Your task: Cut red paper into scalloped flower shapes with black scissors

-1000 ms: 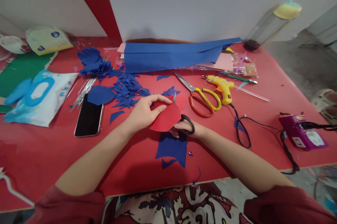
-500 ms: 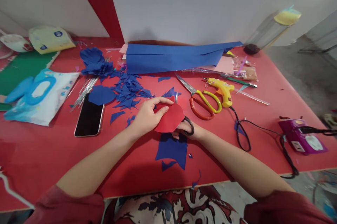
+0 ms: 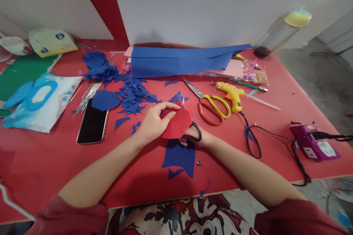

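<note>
My left hand (image 3: 153,121) pinches a rounded piece of red paper (image 3: 178,124) just above the red table (image 3: 55,161). My right hand (image 3: 194,137), mostly hidden behind the paper, has its fingers through the black handles of a pair of scissors (image 3: 196,131); the blade tip pokes up past the paper's top edge. Under the hands lies a blue paper offcut (image 3: 179,156). A heap of blue scraps (image 3: 134,93) lies just left of my left hand.
A phone (image 3: 93,121), a wet-wipe pack (image 3: 38,100) and silver wires lie at left. Folded blue sheets (image 3: 176,60) lie at the back. Orange-yellow scissors (image 3: 211,104), a yellow glue gun (image 3: 233,93) with its black cord, and a purple power strip (image 3: 316,143) lie at right.
The hands have stayed in the same grip; the red paper has turned slightly. The view shifted a little.
</note>
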{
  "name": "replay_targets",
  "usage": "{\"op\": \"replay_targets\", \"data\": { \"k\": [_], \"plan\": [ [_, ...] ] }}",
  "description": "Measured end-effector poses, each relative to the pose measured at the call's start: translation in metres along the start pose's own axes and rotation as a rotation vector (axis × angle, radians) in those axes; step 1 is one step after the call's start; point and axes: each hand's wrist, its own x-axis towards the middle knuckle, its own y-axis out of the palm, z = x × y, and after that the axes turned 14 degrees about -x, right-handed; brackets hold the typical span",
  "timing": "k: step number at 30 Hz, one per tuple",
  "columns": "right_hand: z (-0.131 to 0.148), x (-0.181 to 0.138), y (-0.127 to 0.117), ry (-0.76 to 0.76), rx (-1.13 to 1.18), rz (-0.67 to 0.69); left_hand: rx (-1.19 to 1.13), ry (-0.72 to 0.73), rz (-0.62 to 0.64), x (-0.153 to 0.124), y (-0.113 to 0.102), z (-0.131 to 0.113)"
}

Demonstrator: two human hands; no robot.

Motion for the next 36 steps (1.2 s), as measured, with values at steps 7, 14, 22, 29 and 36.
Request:
{"op": "replay_targets", "data": {
  "k": [7,14,22,29,36],
  "plan": [
    [0.005,0.0,0.002,-0.007,0.031,-0.014,-0.01,0.001,-0.003,0.001,0.001,-0.004],
    [0.004,0.0,0.003,-0.001,0.053,-0.033,-0.002,0.028,-0.012,-0.001,0.001,-0.002],
    [-0.008,0.001,0.002,0.003,0.049,-0.07,-0.009,0.06,-0.012,-0.002,0.001,0.003],
    [-0.005,0.001,0.003,-0.002,0.049,-0.098,-0.009,0.06,-0.023,-0.001,0.002,0.001],
    [0.001,0.0,0.005,0.004,0.007,-0.105,-0.006,0.071,-0.031,-0.001,0.003,0.005]
  ]
}}
